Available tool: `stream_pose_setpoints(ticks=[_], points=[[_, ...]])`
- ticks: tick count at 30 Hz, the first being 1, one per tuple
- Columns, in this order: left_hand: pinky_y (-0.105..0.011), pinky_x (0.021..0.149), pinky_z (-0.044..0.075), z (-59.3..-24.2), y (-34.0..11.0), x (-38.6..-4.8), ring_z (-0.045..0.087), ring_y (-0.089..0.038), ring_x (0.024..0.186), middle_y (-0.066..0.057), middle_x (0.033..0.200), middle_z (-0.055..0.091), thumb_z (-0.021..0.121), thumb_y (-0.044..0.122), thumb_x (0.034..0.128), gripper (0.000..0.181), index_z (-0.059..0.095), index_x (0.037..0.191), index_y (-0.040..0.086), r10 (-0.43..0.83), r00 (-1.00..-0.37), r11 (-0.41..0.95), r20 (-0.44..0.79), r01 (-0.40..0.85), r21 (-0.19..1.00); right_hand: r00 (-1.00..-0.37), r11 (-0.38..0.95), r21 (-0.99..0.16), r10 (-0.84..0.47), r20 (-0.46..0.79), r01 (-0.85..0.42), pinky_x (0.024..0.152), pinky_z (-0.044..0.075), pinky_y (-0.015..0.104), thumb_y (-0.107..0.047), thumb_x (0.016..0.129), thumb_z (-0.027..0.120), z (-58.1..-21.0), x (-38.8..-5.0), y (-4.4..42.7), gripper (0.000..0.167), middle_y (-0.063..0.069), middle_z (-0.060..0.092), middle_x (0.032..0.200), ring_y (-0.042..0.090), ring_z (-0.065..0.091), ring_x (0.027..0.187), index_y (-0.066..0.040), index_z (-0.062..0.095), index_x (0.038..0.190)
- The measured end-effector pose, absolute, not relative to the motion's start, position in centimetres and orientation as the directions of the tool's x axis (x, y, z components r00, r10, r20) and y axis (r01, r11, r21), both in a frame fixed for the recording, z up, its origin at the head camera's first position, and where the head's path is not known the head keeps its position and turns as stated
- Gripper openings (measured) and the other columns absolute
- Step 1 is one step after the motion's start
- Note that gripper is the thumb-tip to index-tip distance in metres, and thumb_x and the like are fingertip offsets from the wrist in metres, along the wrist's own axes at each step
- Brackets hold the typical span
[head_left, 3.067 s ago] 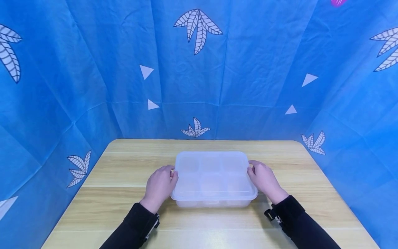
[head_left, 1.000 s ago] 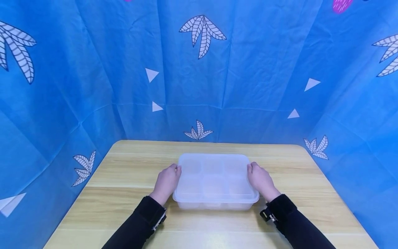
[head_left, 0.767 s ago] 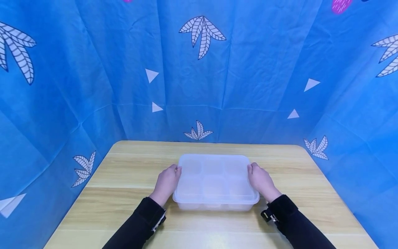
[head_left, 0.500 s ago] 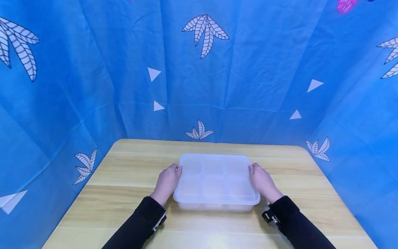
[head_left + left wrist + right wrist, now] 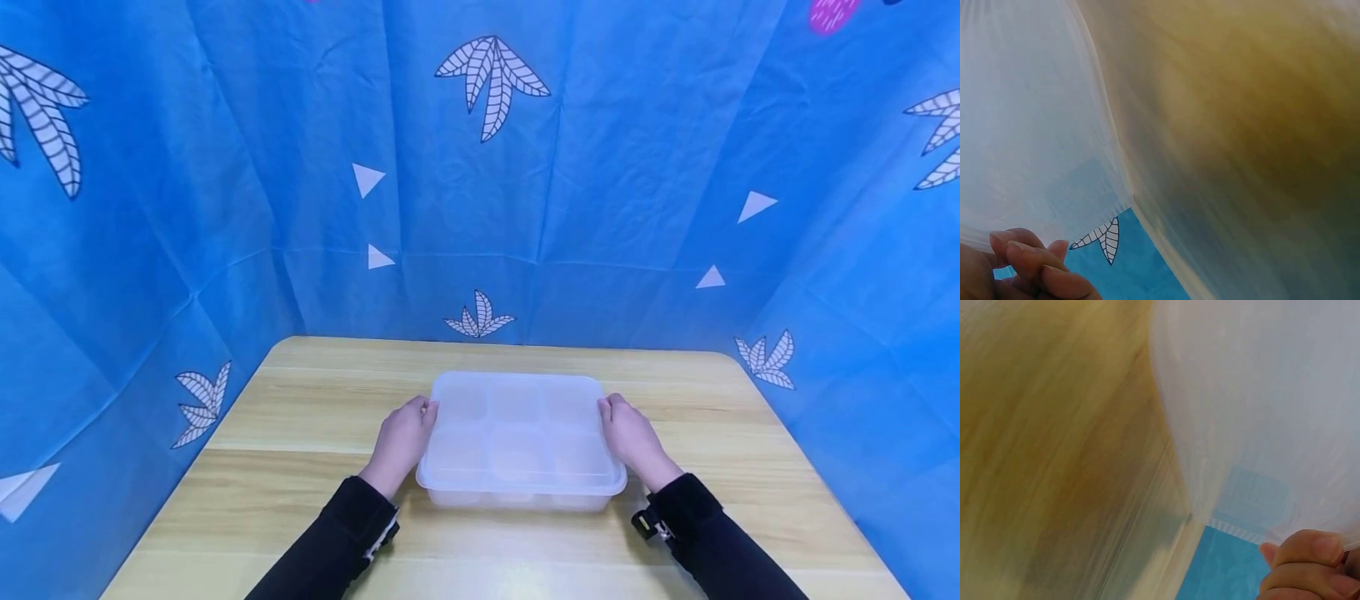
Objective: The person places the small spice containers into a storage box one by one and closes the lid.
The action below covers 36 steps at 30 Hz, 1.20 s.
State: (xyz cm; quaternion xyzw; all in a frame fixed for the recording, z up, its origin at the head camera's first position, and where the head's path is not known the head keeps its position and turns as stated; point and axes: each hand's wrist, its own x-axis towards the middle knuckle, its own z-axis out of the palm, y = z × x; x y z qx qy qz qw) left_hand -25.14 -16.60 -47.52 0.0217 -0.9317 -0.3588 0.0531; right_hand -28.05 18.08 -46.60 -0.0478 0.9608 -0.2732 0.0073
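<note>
A translucent white plastic storage box [image 5: 517, 446] with a lid stands in the middle of the table, and six-part shading shows through its top as several compartments. My left hand [image 5: 402, 440] grips its left edge, with the thumb over the rim. At the opposite edge my right hand [image 5: 633, 437] holds the rim in the same way. Curled fingers [image 5: 1029, 253] sit at the rim in the left wrist view, as do those of the right hand [image 5: 1307, 565] in the right wrist view. Whether the box rests on the table or is slightly raised, I cannot tell.
The light wooden table [image 5: 300, 500] has rounded far corners. A blue curtain [image 5: 622, 167] with leaf and triangle prints hangs behind it and along both sides. Black sleeves with wrist-worn devices cover both forearms.
Compared with about three seconds ago, both hands have tightened on the box's side rims, fingers drawn together. Over the last second hands and box stay nearly still; the head view shifts slightly.
</note>
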Motion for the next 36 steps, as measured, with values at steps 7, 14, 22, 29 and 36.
stream_pose_setpoints(ticks=[7,14,22,29,36], points=[[-0.043,0.081,0.056,-47.5,-16.7,-25.0,0.065,-0.023,0.086,-0.015,0.103,0.07,0.045,0.029,0.1075,0.041,0.06,0.128,-0.004,-0.081,-0.994,0.719,0.071,-0.009,0.694,-0.996,0.848,-0.524,-0.092,-0.002,-0.078,0.093,0.049,0.057,-0.027,0.11,0.025,-46.5,-28.0,18.1,0.05,0.032,0.059,0.123,0.048,0.058,0.113,0.011,0.044,0.135],[-0.042,0.076,0.055,-47.0,-16.9,-24.9,0.063,-0.02,0.076,-0.012,0.097,0.07,0.043,0.032,0.1082,0.044,0.059,0.131,-0.003,-0.062,-0.995,0.773,0.072,-0.002,0.635,-0.993,0.853,-0.515,-0.117,-0.028,-0.086,0.084,0.051,0.052,-0.025,0.11,0.028,-45.6,-27.9,18.0,0.047,0.029,0.062,0.115,0.043,0.062,0.104,0.012,0.045,0.133],[-0.041,0.075,0.054,-46.3,-17.1,-24.2,0.063,-0.019,0.075,-0.012,0.097,0.07,0.045,0.031,0.1069,0.044,0.062,0.128,-0.003,-0.04,-0.997,0.792,0.063,0.006,0.611,-0.985,0.87,-0.477,-0.168,-0.049,-0.125,0.088,0.05,0.054,-0.024,0.11,0.03,-44.9,-28.2,18.2,0.045,0.03,0.062,0.118,0.047,0.06,0.109,0.012,0.048,0.131],[-0.04,0.071,0.054,-45.3,-17.0,-22.3,0.064,-0.019,0.077,-0.015,0.106,0.071,0.051,0.031,0.104,0.045,0.058,0.132,-0.005,-0.002,-1.0,0.819,0.021,0.011,0.573,-0.976,0.892,-0.433,-0.192,-0.105,-0.129,0.095,0.047,0.057,-0.026,0.108,0.037,-43.6,-29.2,18.5,0.049,0.034,0.057,0.129,0.049,0.056,0.116,0.013,0.044,0.138],[-0.044,0.075,0.054,-44.7,-16.8,-19.6,0.061,-0.017,0.071,-0.013,0.097,0.071,0.053,0.034,0.1034,0.052,0.053,0.136,-0.007,0.029,-1.0,0.857,-0.002,0.023,0.516,-0.968,0.89,-0.435,-0.211,-0.133,-0.134,0.094,0.047,0.056,-0.027,0.107,0.043,-42.9,-31.4,18.6,0.049,0.031,0.06,0.126,0.047,0.058,0.115,0.008,0.043,0.141]])
